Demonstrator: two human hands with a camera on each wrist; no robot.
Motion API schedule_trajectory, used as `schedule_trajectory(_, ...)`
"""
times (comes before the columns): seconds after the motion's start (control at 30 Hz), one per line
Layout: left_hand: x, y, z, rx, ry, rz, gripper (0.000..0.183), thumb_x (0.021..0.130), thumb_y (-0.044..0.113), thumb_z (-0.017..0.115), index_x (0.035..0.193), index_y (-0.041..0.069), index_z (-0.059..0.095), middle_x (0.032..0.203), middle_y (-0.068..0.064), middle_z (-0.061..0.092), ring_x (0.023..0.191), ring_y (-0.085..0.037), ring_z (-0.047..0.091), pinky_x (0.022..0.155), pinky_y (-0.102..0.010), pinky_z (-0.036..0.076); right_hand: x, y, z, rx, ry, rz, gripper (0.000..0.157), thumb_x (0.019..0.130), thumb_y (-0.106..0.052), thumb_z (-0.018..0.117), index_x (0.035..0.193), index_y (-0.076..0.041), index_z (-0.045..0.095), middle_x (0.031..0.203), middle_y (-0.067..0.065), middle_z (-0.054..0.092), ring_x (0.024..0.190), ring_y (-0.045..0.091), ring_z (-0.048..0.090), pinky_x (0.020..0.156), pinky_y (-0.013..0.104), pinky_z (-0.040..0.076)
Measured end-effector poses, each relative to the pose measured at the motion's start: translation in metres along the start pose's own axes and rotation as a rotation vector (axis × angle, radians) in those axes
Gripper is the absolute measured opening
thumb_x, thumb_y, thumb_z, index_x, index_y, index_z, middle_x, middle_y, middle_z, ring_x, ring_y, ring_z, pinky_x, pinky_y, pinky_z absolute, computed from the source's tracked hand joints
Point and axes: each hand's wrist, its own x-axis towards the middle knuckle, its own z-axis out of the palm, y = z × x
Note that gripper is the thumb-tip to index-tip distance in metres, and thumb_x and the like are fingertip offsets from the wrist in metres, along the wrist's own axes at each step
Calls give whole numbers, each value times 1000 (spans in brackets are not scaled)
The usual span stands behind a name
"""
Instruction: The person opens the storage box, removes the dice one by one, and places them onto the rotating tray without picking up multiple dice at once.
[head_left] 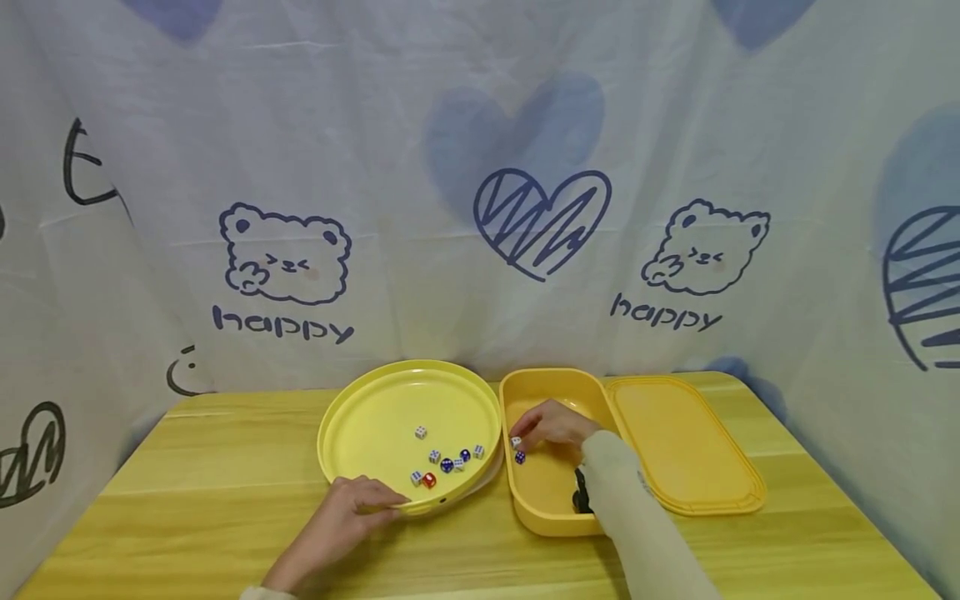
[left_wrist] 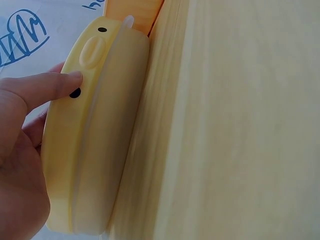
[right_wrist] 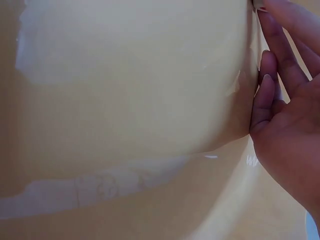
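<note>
My left hand [head_left: 341, 521] grips the near rim of a round yellow container [head_left: 375, 400]. In the left wrist view its thumb presses the side wall, by a black eye spot and a raised beak shape, and the other fingers are behind the rim. Several white dice [head_left: 421, 432], two blue dice [head_left: 447, 465] and a red die [head_left: 429, 480] lie in its shallow top. My right hand [head_left: 553, 422] reaches into an orange rectangular box [head_left: 551, 525] and pinches a white die [head_left: 516, 442] close to the left wall. Just below that, a blue die [head_left: 520, 457] shows inside the box.
An orange lid [head_left: 686, 450] lies flat to the right of the box. The box stands right beside the round container on the wood-grain table [head_left: 202, 492]. Behind hangs a pale curtain [head_left: 405, 275] with bear and heart drawings. The black wrist camera [head_left: 582, 492] is under my right sleeve.
</note>
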Motion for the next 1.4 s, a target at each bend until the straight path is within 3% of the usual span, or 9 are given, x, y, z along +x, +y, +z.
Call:
schedule_trajectory(0.23, 0, 0, 1, 13, -1, -15, 14, 81, 10, 75, 95, 12, 77, 90, 12, 71, 83, -4, 61, 78, -31, 38, 1, 1, 2, 0, 26, 39, 20, 77, -1, 75, 97, -2, 74, 91, 2, 71, 86, 12, 57, 90, 32, 44)
schedule_trajectory(0.4, -1, 0, 1, 21, 10, -8, 14, 81, 11, 76, 95, 12, 77, 89, 12, 71, 82, -4, 60, 77, -31, 37, 0, 0, 1, -25, 25, 9, 19, 78, -2, 75, 97, -1, 74, 91, 2, 71, 87, 12, 56, 91, 33, 43)
schedule_trajectory(0.57, -1, 0, 1, 22, 25, 23, 14, 80, 9, 76, 94, 11, 77, 88, 10, 72, 81, -5, 61, 76, -31, 37, -2, -1, 0, 5, 29, 20, 19, 80, -6, 75, 98, -2, 74, 92, 1, 70, 88, 13, 56, 93, 35, 42)
schedule_trajectory(0.73, -2, 0, 3, 15, 21, -3, 14, 79, 9, 77, 93, 12, 78, 88, 12, 71, 81, -4, 60, 77, -31, 38, -3, -1, -1, 55, 58, 47, 19, 81, -8, 75, 99, -4, 74, 94, 0, 70, 91, 15, 55, 94, 38, 40)
schedule_trajectory(1.13, -2, 1, 4, 0, 27, 26, 14, 79, 7, 77, 93, 10, 78, 87, 10, 72, 80, -5, 60, 76, -30, 38, -5, -1, -7, 149, 154, 54, 16, 86, -7, 70, 102, -2, 72, 91, 2, 69, 81, 16, 57, 76, 32, 48)
schedule_trajectory(1.4, -2, -1, 4, -5, 23, 21, 15, 79, 7, 77, 93, 10, 78, 88, 10, 72, 81, -5, 60, 76, -30, 40, -8, -9, -18, 164, 168, 30, 21, 88, -9, 69, 107, -1, 70, 95, 3, 69, 85, 23, 61, 80, 37, 51)
